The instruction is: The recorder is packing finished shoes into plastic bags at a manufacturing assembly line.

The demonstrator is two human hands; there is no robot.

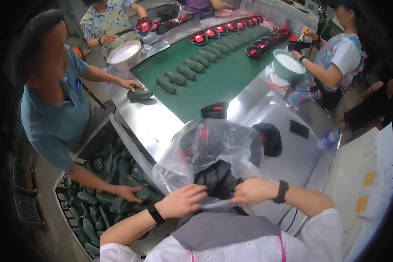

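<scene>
A clear plastic bag (231, 144) stands on the metal table in front of me, its mouth toward me. Inside are several black shoe uppers (220, 177), with red patches showing through the film. My left hand (185, 200) is at the left side of the mouth, fingers curled on the bag's edge. At the right side, my right hand (256, 191) is closed on the rim. Both fingertips are partly hidden. A dark upper (271, 139) lies against the bag's right side, and a black and red one (215, 110) lies just beyond it.
Rows of green shoe lasts (196, 65) and red-black uppers (212, 33) line the green conveyor (183, 102). A co-worker's hand (135, 86) holds a last on the left; the other reaches into a bin of lasts (89, 198). A phone (299, 129) and bottle (330, 139) lie right.
</scene>
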